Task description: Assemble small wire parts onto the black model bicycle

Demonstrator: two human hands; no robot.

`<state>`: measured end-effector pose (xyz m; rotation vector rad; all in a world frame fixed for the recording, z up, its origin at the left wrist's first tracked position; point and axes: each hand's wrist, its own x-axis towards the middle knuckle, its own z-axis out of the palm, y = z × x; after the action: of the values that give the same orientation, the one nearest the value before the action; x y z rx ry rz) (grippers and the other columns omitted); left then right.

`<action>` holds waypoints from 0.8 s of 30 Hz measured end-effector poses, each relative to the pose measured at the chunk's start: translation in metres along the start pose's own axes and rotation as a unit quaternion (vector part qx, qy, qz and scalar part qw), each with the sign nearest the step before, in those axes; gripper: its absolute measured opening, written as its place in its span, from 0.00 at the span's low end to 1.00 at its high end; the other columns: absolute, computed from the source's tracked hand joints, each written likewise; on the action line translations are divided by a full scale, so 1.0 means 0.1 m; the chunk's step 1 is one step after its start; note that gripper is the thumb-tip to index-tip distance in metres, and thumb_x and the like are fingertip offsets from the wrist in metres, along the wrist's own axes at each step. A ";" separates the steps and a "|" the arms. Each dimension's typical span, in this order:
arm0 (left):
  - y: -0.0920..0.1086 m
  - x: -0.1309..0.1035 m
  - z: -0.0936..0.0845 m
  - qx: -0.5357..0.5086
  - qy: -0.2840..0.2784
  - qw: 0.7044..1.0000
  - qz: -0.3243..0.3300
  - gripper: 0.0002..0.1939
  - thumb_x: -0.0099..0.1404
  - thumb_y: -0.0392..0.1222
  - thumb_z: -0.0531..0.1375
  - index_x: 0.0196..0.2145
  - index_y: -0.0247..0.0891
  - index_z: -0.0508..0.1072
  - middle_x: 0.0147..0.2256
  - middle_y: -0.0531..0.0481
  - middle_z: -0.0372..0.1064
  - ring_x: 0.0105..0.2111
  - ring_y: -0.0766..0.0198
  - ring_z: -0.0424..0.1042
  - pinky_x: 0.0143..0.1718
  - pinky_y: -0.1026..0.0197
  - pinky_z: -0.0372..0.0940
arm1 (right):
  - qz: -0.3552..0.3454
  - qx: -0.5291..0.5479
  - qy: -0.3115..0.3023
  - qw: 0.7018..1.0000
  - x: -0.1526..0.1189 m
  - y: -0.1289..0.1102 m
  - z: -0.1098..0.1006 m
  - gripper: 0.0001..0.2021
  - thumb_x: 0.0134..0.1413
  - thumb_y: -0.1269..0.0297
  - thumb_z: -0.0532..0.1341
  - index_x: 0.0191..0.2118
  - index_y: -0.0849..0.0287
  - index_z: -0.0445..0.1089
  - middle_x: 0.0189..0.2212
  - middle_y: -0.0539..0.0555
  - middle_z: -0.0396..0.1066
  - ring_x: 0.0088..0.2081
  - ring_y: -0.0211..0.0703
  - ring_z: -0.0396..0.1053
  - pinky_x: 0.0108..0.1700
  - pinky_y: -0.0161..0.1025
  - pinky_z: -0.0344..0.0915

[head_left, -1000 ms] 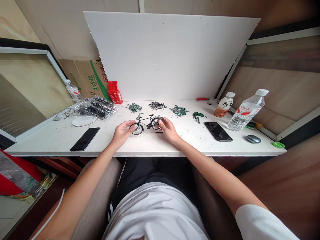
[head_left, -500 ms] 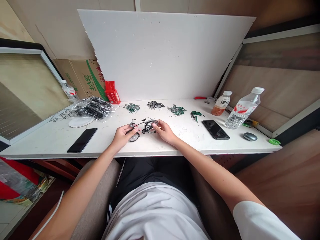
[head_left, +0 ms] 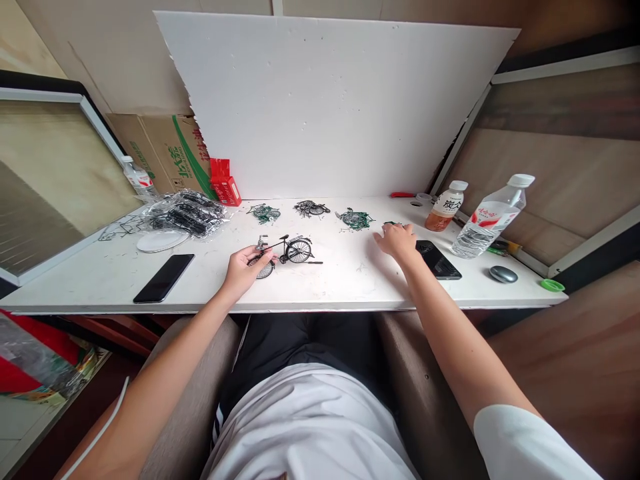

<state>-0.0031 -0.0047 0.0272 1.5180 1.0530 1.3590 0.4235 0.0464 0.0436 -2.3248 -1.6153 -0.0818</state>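
Observation:
A small black model bicycle (head_left: pixel 299 250) stands on the white table, its front end between the fingers of my left hand (head_left: pixel 245 270). My left hand is closed on it near the handlebar and front wheel. Over the small green parts at the right, my right hand (head_left: pixel 397 241) is spread palm down, with its fingers apart; it hides most of those parts. A thin black piece (head_left: pixel 315 263) lies just right of the bicycle. Behind are two piles of green parts (head_left: pixel 264 213) (head_left: pixel 354 219) and a pile of black parts (head_left: pixel 311 209).
On the left of the table (head_left: pixel 210 290) are a phone (head_left: pixel 164 278), a white disc and a plastic bag of black parts (head_left: pixel 193 215). On the right are another phone (head_left: pixel 439 260), two bottles (head_left: pixel 445 207) (head_left: pixel 490 220) and a mouse (head_left: pixel 503 274). A white board (head_left: pixel 335 107) stands behind.
My right hand has let go of the bicycle's rear wheel and moved right, over the green parts. The thin black piece now shows beside the bicycle. My left hand stays on the front end.

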 end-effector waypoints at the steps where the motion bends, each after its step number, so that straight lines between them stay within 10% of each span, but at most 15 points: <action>1: -0.02 0.00 0.00 0.000 0.000 1.000 -0.002 0.31 0.59 0.62 0.75 0.47 0.33 0.81 0.42 0.35 0.85 0.46 0.47 0.84 0.57 0.44 0.75 | 0.007 -0.006 -0.027 1.000 0.03 0.09 -0.01 0.25 0.73 0.54 0.57 0.65 0.65 0.74 0.65 0.74 0.71 0.69 0.78 0.57 0.64 0.67 0.59; 12: -0.01 -0.03 0.03 0.010 -0.008 1.000 -0.005 0.32 0.58 0.64 0.76 0.46 0.32 0.81 0.38 0.37 0.85 0.46 0.45 0.84 0.58 0.44 0.74 | -0.063 -0.041 -0.088 0.993 0.07 0.13 0.11 0.27 0.76 0.56 0.48 0.62 0.67 0.76 0.66 0.72 0.70 0.78 0.75 0.41 0.71 0.67 0.52; 24: -0.09 -0.01 0.00 -0.008 -0.009 1.000 -0.009 0.30 0.59 0.62 0.76 0.47 0.33 0.82 0.38 0.38 0.85 0.47 0.46 0.84 0.59 0.46 0.73 | -0.112 -0.024 -0.003 0.993 0.10 0.18 0.18 0.23 0.74 0.62 0.50 0.56 0.71 0.78 0.60 0.79 0.73 0.67 0.76 0.61 0.63 0.67 0.64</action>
<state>-0.0042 -0.0030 0.0181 1.5023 1.0400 1.3363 0.4414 0.0548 0.0242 -2.1717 -1.8909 -0.1648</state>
